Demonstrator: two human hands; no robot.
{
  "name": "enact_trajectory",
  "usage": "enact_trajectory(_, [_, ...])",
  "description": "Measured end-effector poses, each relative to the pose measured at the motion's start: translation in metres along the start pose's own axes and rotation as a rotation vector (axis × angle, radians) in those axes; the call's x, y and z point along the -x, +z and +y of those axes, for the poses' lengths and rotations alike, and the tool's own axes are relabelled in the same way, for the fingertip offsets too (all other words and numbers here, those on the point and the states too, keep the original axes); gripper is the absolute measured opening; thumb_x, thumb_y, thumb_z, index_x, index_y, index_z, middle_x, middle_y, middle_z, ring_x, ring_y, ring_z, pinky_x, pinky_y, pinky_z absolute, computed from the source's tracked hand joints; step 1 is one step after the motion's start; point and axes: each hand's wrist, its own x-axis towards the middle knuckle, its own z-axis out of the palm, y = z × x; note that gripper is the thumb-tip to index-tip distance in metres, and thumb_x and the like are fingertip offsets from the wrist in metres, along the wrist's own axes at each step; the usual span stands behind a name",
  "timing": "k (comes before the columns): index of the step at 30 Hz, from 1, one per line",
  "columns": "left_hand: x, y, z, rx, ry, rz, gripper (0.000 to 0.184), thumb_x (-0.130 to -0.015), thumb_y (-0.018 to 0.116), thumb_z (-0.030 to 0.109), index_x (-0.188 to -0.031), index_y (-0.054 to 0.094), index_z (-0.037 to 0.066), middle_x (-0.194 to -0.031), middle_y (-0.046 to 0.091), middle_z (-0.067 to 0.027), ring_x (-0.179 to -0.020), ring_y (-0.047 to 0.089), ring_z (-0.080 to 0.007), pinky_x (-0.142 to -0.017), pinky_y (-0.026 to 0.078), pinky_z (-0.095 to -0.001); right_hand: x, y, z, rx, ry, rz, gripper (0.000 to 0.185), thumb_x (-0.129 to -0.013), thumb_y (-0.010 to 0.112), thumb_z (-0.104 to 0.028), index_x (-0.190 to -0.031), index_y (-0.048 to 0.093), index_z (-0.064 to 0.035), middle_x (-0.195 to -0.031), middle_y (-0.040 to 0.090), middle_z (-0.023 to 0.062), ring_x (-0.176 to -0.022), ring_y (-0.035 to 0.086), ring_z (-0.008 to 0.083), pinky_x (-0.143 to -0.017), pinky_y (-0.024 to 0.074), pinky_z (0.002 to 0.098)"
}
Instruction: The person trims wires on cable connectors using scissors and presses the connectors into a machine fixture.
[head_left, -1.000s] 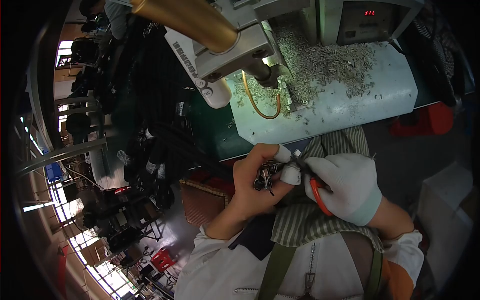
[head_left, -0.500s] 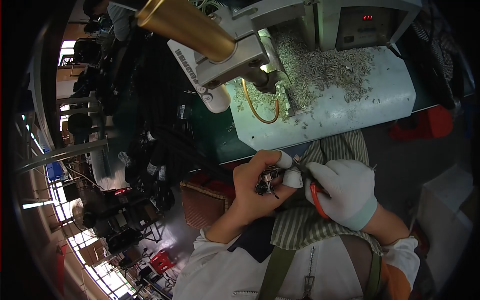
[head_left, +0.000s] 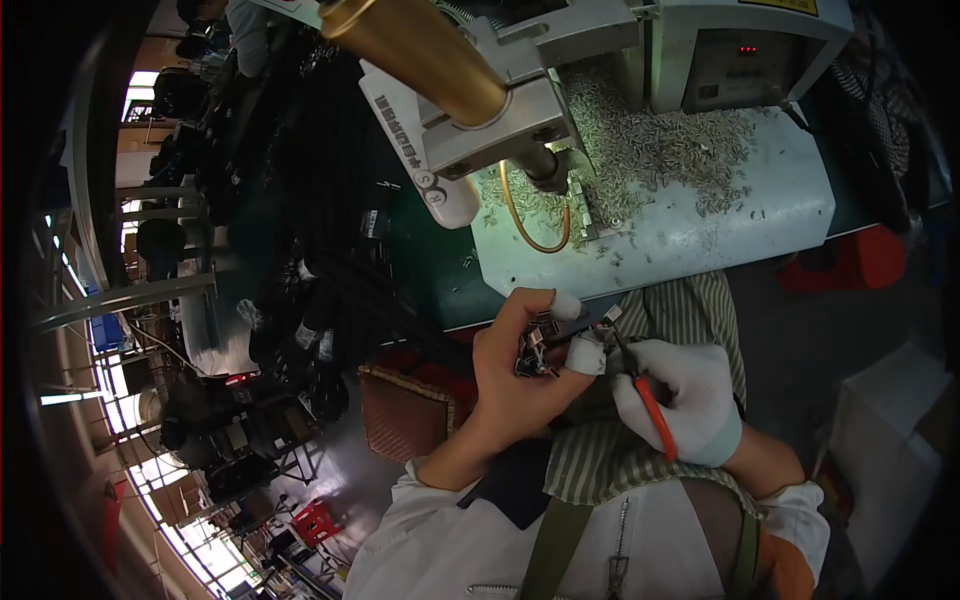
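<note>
My left hand [head_left: 520, 375], bare but for white covers on the thumb and a fingertip, is closed round a bundle of small metal connectors [head_left: 537, 345] with black cable ends. One connector [head_left: 611, 316] sticks out past the covered fingertips. My right hand [head_left: 690, 400], in a white glove, grips red-handled pliers [head_left: 652, 408]. Their dark jaws point up at the left fingertips, just below that connector. Whether the jaws touch anything is too small to tell.
Ahead stands a machine with a brass-coloured cylinder [head_left: 415, 60] and a control box [head_left: 750, 70]. Many small metal bits [head_left: 660, 150] lie on its pale plate [head_left: 730, 220]. Black cables [head_left: 330, 290] are heaped at left. A person [head_left: 245, 35] is at the far upper left.
The red-handled pliers have swung steeper and down, away from the left fingertips, and more of them shows. The view has shifted slightly, and the connector at the fingertips stands out more.
</note>
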Motion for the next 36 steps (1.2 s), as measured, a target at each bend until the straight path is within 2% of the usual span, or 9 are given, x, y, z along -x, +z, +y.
enact_trajectory(5, [0.0, 0.0, -0.004, 0.073, -0.032, 0.001, 0.028, -0.076, 0.071, 0.002, -0.097, 0.053, 0.0, -0.083, 0.06, 0.0013, -0.072, 0.051, 0.0003, -0.061, 0.043, -0.0147, -0.007, 0.008, 0.008, 0.156, -0.105, 0.125, 0.011, -0.074, 0.066, -0.013, -0.079, 0.061, -0.0045, -0.058, 0.052, 0.0097, -0.048, 0.056, 0.025, -0.046, 0.0439, 0.032])
enact_trajectory(7, [0.0, -0.001, -0.004, 0.071, -0.056, -0.022, 0.026, -0.076, 0.072, 0.003, -0.094, 0.054, 0.001, -0.082, 0.059, 0.0019, -0.068, 0.049, 0.0012, -0.06, 0.042, -0.0143, -0.014, 0.01, 0.011, 0.493, -0.283, 0.302, 0.015, -0.072, 0.067, -0.012, -0.085, 0.062, -0.0058, -0.059, 0.053, 0.0095, -0.051, 0.058, 0.0258, -0.047, 0.0448, 0.0344])
enact_trajectory(11, [-0.001, 0.001, -0.003, 0.031, -0.095, -0.054, 0.026, -0.076, 0.072, 0.003, -0.094, 0.054, 0.0, -0.083, 0.06, 0.0009, -0.072, 0.052, -0.0003, -0.063, 0.044, -0.0157, -0.011, 0.011, 0.013, 0.552, -0.213, 0.208, 0.022, -0.072, 0.067, -0.013, -0.092, 0.062, -0.0067, -0.06, 0.055, 0.0087, -0.052, 0.058, 0.0261, -0.048, 0.045, 0.0353])
enact_trajectory(14, [-0.005, 0.003, -0.003, 0.133, -0.165, -0.009, 0.024, -0.077, 0.071, 0.003, -0.095, 0.055, 0.0, -0.085, 0.061, -0.0003, -0.078, 0.055, -0.0024, -0.068, 0.047, -0.0176, -0.011, 0.013, 0.02, 0.262, -0.217, 0.193, 0.017, -0.075, 0.066, -0.012, -0.09, 0.063, -0.0051, -0.06, 0.055, 0.0088, -0.05, 0.056, 0.0247, -0.046, 0.0429, 0.0322])
enact_trajectory(16, [-0.006, 0.002, -0.003, 0.178, -0.207, -0.034, 0.022, -0.078, 0.07, 0.001, -0.095, 0.056, -0.001, -0.087, 0.061, -0.0012, -0.083, 0.056, -0.0041, -0.071, 0.049, -0.0193, -0.012, 0.009, 0.016, -0.042, -0.017, 0.026, 0.013, -0.078, 0.064, -0.013, -0.086, 0.063, -0.0037, -0.059, 0.054, 0.0077, -0.047, 0.052, 0.0198, -0.046, 0.0402, 0.0289])
enact_trajectory(19, [-0.007, 0.0, -0.007, 0.177, -0.237, -0.039, 0.02, -0.078, 0.069, 0.001, -0.093, 0.057, -0.002, -0.086, 0.061, -0.0011, -0.081, 0.056, -0.0039, -0.07, 0.049, -0.0189, -0.014, 0.006, 0.012, -0.148, 0.209, -0.086, 0.012, -0.079, 0.064, -0.014, -0.083, 0.062, -0.0022, -0.057, 0.052, 0.0076, -0.046, 0.047, 0.0157, -0.047, 0.0391, 0.0277])
enact_trajectory(28, [-0.01, 0.006, -0.009, 0.164, -0.247, 0.047, 0.019, -0.076, 0.069, -0.001, -0.091, 0.057, -0.003, -0.083, 0.061, -0.0006, -0.076, 0.055, -0.0028, -0.066, 0.047, -0.0182, -0.018, 0.026, 0.025, -0.05, 0.037, 0.112, 0.013, -0.081, 0.062, -0.015, -0.08, 0.058, -0.003, -0.057, 0.049, 0.0121, -0.045, 0.046, 0.0204, -0.048, 0.0406, 0.0305])
enact_trajectory(32, [-0.019, -0.004, -0.022, 0.11, -0.291, -0.01, 0.018, -0.076, 0.068, -0.001, -0.091, 0.058, -0.002, -0.081, 0.061, 0.0004, -0.073, 0.054, -0.0024, -0.063, 0.045, -0.0181, -0.021, 0.013, 0.025, -0.074, 0.096, 0.032, 0.014, -0.081, 0.061, -0.014, -0.078, 0.056, -0.002, -0.057, 0.048, 0.0151, -0.045, 0.049, 0.0239, -0.048, 0.0413, 0.0321])
enact_trajectory(36, [-0.057, -0.026, -0.032, 0.19, -0.396, 0.006, 0.009, -0.081, 0.064, 0.002, -0.089, 0.059, 0.002, -0.069, 0.055, 0.0046, -0.065, 0.05, -0.0025, -0.055, 0.039, -0.0173, -0.045, -0.013, 0.016, -0.059, 0.138, 0.203, 0.021, -0.084, 0.06, -0.016, -0.075, 0.053, 0.001, -0.052, 0.049, 0.0083, -0.047, 0.056, 0.0152, -0.046, 0.0425, 0.0291])
